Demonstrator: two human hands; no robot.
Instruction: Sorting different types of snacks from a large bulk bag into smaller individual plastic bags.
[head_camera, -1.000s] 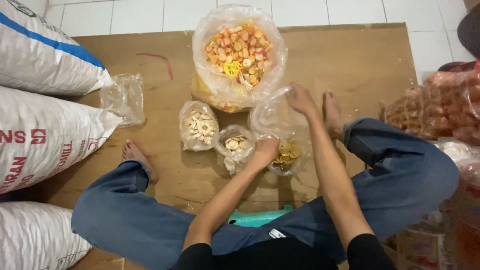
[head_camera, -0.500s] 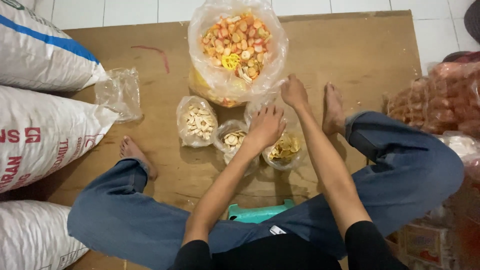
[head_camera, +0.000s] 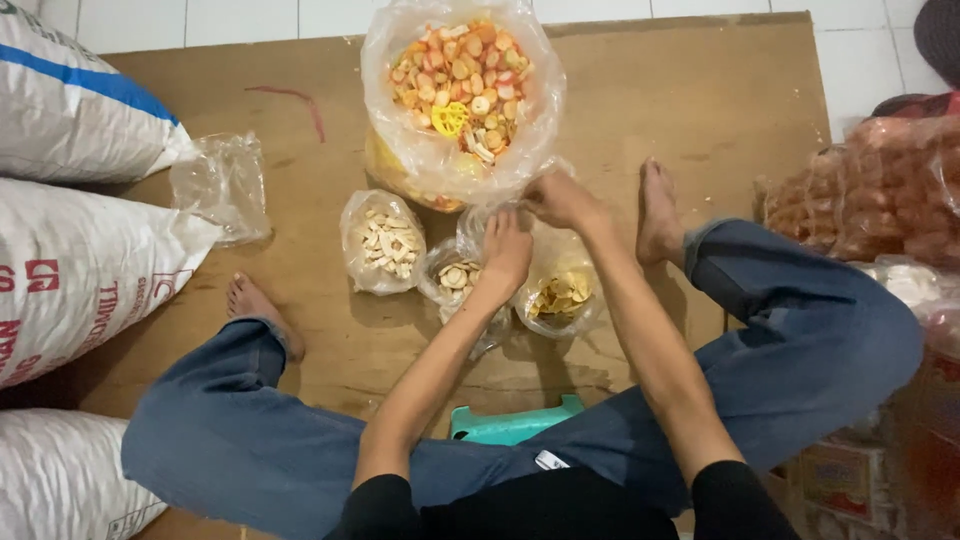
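We saw a big clear plastic bag (head_camera: 460, 100) of mixed orange/yellow crackers at top centre on the brown board. Just below it sat three small clear bags: one w/ pale pieces (head_camera: 382, 243) at left, one w/ round pale chips (head_camera: 455, 280) in the middle, one w/ yellow chips (head_camera: 560, 295) at right. An empty clear bag (head_camera: 220, 188) lay further left. White woven sacks (head_camera: 70, 100) w/ blue stripe & red print were stacked along the left edge. Reddish cracker packs (head_camera: 870, 190) were piled at right.

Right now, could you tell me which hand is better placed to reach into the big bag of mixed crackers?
Probably the right hand: it already touches the big bag's lower edge, while the left hand rests lower, on the small bags.
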